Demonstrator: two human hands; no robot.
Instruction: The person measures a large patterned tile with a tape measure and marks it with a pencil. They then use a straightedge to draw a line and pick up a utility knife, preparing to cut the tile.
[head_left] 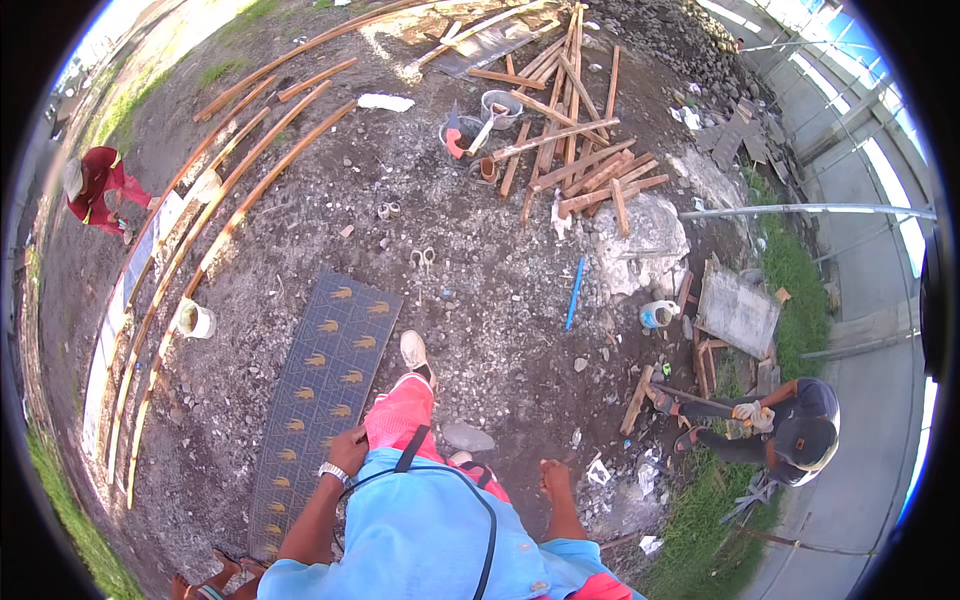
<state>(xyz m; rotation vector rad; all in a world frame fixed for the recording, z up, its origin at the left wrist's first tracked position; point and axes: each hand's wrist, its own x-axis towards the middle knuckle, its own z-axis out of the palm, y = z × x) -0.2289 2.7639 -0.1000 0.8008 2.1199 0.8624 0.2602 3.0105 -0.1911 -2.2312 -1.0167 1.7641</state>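
Observation:
My left hand (350,448), with a watch on its wrist, is curled beside my pink shorts (400,410); whatever may be in its fingers is hidden. My right hand (553,478) hangs at my right side with curled fingers and nothing visible in it. One pale shoe (413,353) of mine is forward on the gravel. Left of it lies a dark patterned mat (315,380) with gold shapes.
Long boards (260,200) lie along the left, with a bucket (196,318) and a person (100,190). Ahead are piled planks (575,130) and buckets (500,107). A crouching person (805,435) holds a tool at right, near a grey slab (738,305). Bare feet show lower left.

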